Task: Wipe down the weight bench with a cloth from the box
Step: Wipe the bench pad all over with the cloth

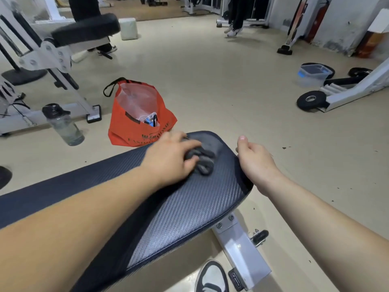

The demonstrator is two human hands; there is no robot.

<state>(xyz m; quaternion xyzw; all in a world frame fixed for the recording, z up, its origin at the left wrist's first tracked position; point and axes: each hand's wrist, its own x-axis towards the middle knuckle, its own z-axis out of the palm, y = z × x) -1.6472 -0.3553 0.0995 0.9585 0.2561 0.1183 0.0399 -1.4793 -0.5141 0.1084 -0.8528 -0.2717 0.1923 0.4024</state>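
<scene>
Beneath the left hand, fingers curled round it, the cloth sits far along the tabletop, whose length runs back under the forearm.

A crumpled grey cloth lies on the navy weight bench near its end, the clear box well apart.

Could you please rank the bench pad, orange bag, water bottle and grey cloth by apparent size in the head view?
1. bench pad
2. orange bag
3. water bottle and grey cloth: unsure, since the left hand covers part of it.
</scene>
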